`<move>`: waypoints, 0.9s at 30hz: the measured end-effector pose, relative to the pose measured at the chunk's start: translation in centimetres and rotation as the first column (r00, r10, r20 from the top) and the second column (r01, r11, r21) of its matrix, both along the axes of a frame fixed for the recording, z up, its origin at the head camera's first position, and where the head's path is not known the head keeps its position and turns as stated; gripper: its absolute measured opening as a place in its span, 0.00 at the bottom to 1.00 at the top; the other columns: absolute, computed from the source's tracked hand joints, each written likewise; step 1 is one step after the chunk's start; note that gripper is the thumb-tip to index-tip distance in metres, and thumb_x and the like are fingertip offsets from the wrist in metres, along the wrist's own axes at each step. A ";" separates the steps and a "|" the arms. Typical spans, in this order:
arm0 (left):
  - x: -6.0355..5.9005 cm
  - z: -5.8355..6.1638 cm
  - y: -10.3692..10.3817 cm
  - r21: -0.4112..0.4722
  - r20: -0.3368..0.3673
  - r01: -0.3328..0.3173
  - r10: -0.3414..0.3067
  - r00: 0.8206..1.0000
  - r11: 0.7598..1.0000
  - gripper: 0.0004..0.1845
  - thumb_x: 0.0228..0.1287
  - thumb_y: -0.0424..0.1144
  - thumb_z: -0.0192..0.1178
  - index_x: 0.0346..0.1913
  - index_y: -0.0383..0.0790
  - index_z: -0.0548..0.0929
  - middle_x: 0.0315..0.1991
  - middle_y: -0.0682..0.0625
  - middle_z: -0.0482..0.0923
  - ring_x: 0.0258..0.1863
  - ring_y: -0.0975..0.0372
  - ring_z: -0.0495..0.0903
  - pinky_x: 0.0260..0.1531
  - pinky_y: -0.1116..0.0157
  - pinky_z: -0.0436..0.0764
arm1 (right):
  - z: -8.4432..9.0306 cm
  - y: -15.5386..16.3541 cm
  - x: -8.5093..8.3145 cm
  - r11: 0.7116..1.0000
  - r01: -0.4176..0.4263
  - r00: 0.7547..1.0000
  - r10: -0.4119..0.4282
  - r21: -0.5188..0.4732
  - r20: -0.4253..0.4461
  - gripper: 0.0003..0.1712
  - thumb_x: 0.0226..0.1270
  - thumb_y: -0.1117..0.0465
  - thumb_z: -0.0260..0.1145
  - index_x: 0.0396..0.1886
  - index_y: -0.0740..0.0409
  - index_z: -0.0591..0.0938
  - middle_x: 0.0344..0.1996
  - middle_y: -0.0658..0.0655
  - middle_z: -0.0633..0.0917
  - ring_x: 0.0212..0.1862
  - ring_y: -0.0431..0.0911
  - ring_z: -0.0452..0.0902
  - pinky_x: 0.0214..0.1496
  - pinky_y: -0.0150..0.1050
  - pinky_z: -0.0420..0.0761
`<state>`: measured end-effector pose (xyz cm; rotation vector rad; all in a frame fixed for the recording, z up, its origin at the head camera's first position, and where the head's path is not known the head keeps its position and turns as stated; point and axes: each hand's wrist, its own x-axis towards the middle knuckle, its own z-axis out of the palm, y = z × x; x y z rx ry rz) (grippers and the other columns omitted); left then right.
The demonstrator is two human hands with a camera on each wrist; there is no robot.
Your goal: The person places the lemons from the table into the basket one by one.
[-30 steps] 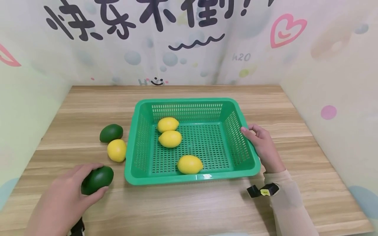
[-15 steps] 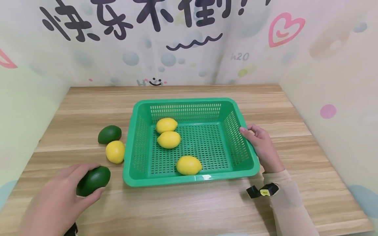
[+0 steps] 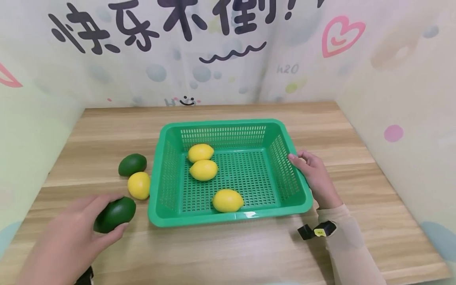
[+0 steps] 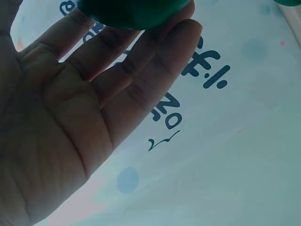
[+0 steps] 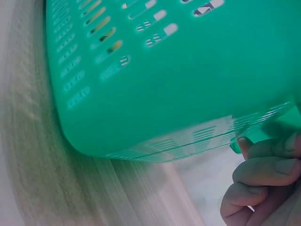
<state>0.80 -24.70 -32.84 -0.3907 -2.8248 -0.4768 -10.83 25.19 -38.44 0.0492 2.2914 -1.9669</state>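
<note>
Green plastic fills the middle of the head view: a perforated green basket [image 3: 230,172] stands on the wooden worktop [image 3: 228,245]. Inside it lie three yellow lemons. Two of them touch each other in the upper left part of the basket floor, the upper lemon [image 3: 201,152] and the middle lemon [image 3: 203,170]. The third lemon [image 3: 228,200] lies alone near the lower rim.

At the lower left of the frame the left hand [image 3: 67,241] holds a dark green avocado [image 3: 114,214]. The grip of this hand is clamped on the fruit: the fingers curl over its top and the thumb presses its lower side. The avocado is just left of the lower left corner of the basket, not touching it; whether it rests on the worktop I cannot tell. In the left wrist view the fingers [image 4: 141,70] reach up to the green fruit [image 4: 127,12] at the top edge of the picture.

To the left of the basket, higher in the frame, lie a second avocado [image 3: 132,164] and a fourth lemon [image 3: 139,185]. They touch each other, and the lemon is just beside the basket wall.

The right hand [image 3: 315,176] holds the right rim of the basket, in the right half of the frame. Its grip is closed on the rim; in the right wrist view the curled fingers [image 5: 263,169] sit under the rim at the lower right corner.
</note>
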 end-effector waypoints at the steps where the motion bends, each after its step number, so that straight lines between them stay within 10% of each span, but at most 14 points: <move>1: 0.0 0.1 0.1 0.003 -0.005 0.005 -0.005 1.000 1.000 0.32 0.40 0.40 0.84 0.53 0.43 0.84 0.38 0.50 0.84 0.35 0.52 0.81 0.30 0.50 0.81 | 0.0 0.0 0.0 1.000 -0.003 1.000 0.003 0.001 0.003 0.25 0.81 0.48 0.59 0.53 0.70 0.73 0.33 0.57 0.90 0.32 0.47 0.90 0.34 0.43 0.89; 27: -0.7 1.4 1.3 0.006 -0.092 0.048 -0.047 0.995 0.999 0.30 0.40 0.36 0.81 0.53 0.44 0.84 0.42 0.45 0.84 0.41 0.47 0.83 0.32 0.44 0.83 | -0.1 0.1 0.0 0.999 -0.030 1.000 0.030 -0.029 0.007 0.25 0.82 0.50 0.57 0.56 0.70 0.71 0.34 0.58 0.90 0.33 0.48 0.90 0.34 0.43 0.89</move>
